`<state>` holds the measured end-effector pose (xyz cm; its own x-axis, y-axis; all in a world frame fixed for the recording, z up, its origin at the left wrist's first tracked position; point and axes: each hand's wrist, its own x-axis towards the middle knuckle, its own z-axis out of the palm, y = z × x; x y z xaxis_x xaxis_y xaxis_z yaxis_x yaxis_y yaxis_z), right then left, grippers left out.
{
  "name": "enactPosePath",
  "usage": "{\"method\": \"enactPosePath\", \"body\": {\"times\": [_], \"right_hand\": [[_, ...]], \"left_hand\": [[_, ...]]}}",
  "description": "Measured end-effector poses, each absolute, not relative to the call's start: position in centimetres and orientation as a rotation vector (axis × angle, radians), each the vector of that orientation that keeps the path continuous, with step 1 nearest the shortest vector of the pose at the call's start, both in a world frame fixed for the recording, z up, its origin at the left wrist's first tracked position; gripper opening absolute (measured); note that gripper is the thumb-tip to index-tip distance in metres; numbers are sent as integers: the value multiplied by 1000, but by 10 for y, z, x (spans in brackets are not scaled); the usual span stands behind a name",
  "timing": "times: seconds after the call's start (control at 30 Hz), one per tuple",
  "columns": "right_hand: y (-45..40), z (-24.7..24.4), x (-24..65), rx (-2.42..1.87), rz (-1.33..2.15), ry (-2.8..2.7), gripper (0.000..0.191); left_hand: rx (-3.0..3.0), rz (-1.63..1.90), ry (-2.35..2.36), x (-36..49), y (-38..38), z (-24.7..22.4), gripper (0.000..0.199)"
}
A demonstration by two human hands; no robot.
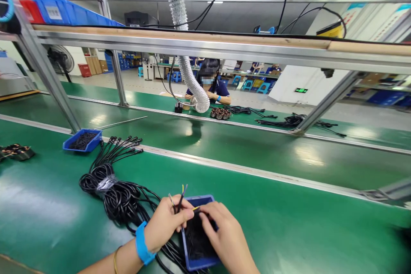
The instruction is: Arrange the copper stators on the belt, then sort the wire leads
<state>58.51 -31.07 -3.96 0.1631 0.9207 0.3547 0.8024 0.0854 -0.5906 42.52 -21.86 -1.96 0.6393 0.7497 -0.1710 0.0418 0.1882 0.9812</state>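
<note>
My left hand (165,222), with a blue band at the wrist, pinches the end of a black cable (179,205). Thin coloured wires (184,189), blue and yellow among them, fan out from that end. One yellow wire (195,208) reaches across to my right hand (226,229), whose thumb and finger are closed at its tip on a small black piece, mostly hidden. Beneath both hands is a blue bin (201,264) holding small black pieces (195,239). Beside my left forearm lies a bundle of black cables (120,199), tied with clear wrap (107,183).
Farther left are another blue bin (99,135) of black pieces and some copper-wound parts (17,152). A metal rail (205,163) crosses the green bench. Overhead runs a shelf beam (205,50); a flexible duct (186,64) hangs down. Across the bench sits a person (221,90).
</note>
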Motion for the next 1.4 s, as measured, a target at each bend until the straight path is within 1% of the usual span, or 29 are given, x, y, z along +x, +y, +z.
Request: {"method": "enactPosePath", "body": {"times": [0.03, 0.13, 0.2, 0.27, 0.33, 0.43, 0.6, 0.77, 0.97, 1.17, 1.3, 1.4], "right_hand": [[-309, -43, 583, -1815, 95, -1764, 14], [-305, -61, 576, -1943, -177, -1954, 26], [-304, -69, 574, -1940, -241, -1973, 23], [-305, -67, 575, -1899, -188, -1970, 19], [-307, -57, 580, -1783, -61, -1909, 16], [-312, -39, 587, -1543, 83, -1722, 19], [-316, -21, 593, -1370, 62, -1600, 20], [-318, -20, 592, -1351, 49, -1542, 17], [-318, -24, 590, -1367, 109, -1586, 19], [-315, -22, 590, -1311, 142, -1624, 15], [-314, -26, 595, -1402, 172, -1521, 18], [-314, -29, 597, -1417, 271, -1481, 18]], "left_hand": [[1306, 565, 760, 425, -218, -20, 44], [1298, 536, 754, 426, -218, -21, 45], [1297, 527, 741, 426, -220, -20, 45], [1301, 524, 733, 426, -221, -20, 44], [1304, 528, 729, 425, -221, -20, 43], [1307, 537, 719, 425, -220, -21, 40], [1324, 538, 717, 426, -221, -19, 34], [1320, 539, 690, 426, -223, -17, 33], [1340, 521, 678, 425, -224, -20, 29], [1353, 531, 678, 425, -224, -18, 27], [1373, 553, 656, 425, -224, -18, 20], [1373, 596, 635, 425, -225, -19, 14]]}}
